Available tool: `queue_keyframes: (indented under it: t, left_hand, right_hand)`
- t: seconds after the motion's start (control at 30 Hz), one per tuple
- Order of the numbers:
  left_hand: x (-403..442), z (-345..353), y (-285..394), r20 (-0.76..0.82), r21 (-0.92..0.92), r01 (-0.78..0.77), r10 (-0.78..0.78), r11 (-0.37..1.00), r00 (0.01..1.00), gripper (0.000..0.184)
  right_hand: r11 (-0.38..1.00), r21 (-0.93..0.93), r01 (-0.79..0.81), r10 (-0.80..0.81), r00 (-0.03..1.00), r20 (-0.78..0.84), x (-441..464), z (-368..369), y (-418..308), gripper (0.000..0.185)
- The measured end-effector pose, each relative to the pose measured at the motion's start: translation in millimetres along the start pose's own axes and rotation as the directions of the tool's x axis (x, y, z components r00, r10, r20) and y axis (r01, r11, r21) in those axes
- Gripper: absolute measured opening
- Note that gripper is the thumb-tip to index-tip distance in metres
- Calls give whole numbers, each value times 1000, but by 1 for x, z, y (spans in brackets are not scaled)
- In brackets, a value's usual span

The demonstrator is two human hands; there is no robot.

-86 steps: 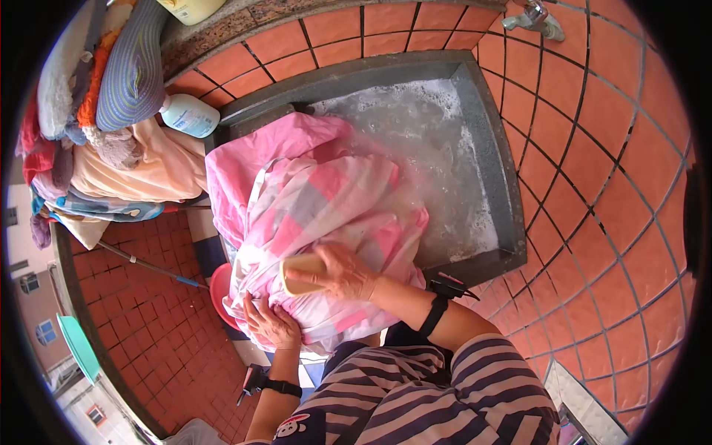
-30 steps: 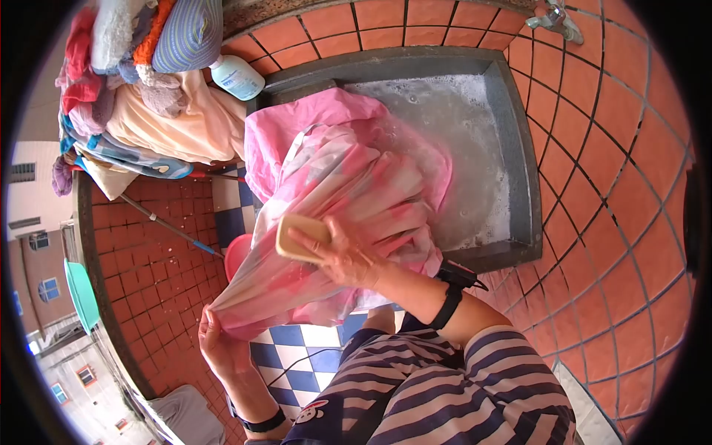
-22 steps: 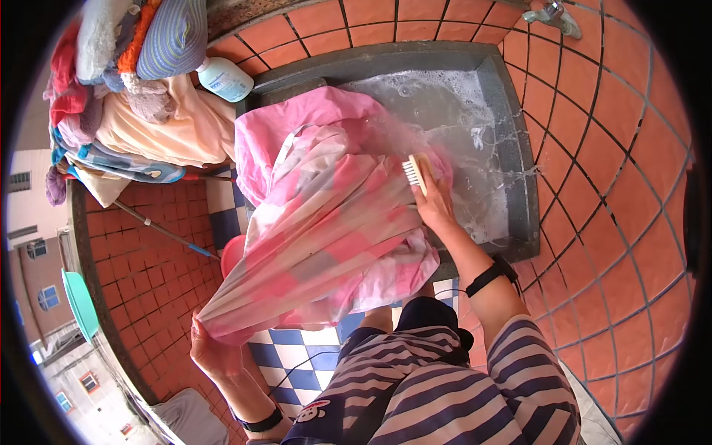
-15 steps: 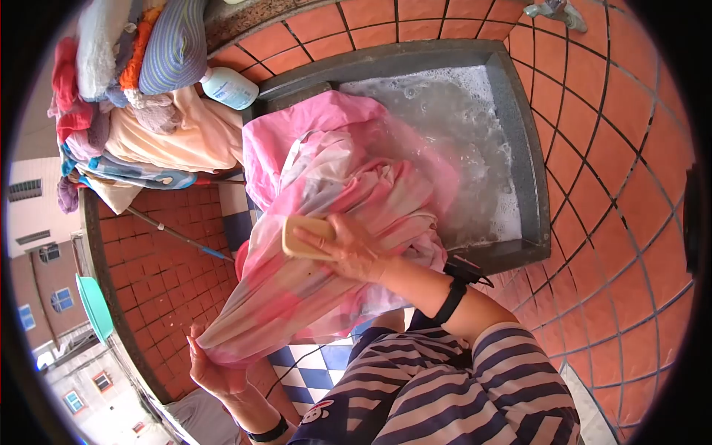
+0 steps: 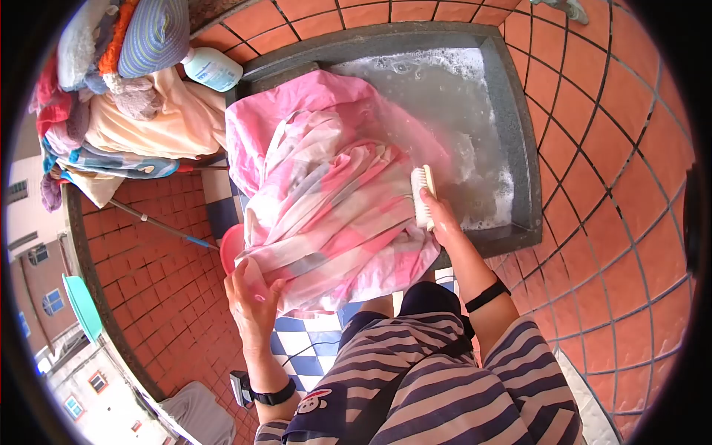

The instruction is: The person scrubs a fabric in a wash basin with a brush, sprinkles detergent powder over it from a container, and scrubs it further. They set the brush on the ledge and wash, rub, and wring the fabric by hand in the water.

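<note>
A wet pink, white and grey checked cloth (image 5: 334,200) lies bunched over the near left side of a stone basin (image 5: 523,148), its far part in cloudy, foamy water (image 5: 460,111). My right hand (image 5: 440,215) grips a pale scrubbing brush (image 5: 423,196) at the cloth's right edge, bristles facing left. At the cloth's lower left edge, my left hand (image 5: 254,300) has its thumb apart from its fingers and touches the fabric; whether it pinches a fold is hard to make out.
A light blue bottle (image 5: 213,69) stands at the basin's far left corner beside piled fabrics (image 5: 156,119). A red basin (image 5: 231,248) is partly under the cloth. A pole (image 5: 159,222) leans at left, near a green basin (image 5: 82,308). A tap (image 5: 567,7) is at the top right.
My right hand has moved right with the brush, which has turned to show its bristles. My left hand has moved up and right, and the stretched cloth corner has slackened into folds.
</note>
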State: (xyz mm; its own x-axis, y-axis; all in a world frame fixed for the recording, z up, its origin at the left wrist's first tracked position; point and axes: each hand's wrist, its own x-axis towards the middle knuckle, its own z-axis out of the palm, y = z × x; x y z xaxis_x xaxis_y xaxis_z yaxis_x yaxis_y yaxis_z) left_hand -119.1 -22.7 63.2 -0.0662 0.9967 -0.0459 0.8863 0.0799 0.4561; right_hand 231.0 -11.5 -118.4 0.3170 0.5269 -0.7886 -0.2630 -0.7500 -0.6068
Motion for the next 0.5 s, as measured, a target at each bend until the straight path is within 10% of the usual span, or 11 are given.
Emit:
queue_keyframes:
  t: [0.23,0.3,0.37,0.5]
  left_hand:
    - [-14,-11,-23,157,3,138,-137,990,978,35]
    - [-17,-35,-33,121,-275,198,-170,941,978,21]
    - [-18,-66,-31,79,-792,242,-300,561,951,15]
    - [25,-97,-17,-66,-920,82,-358,383,932,15]
  right_hand:
    - [842,539,-18,-112,971,209,9,-10,7,43]
    - [727,682,80,-277,943,185,-27,-20,-43,42]
    - [637,744,202,-472,865,169,-71,-29,-106,42]
    - [446,822,354,-766,626,146,-93,-23,-204,38]
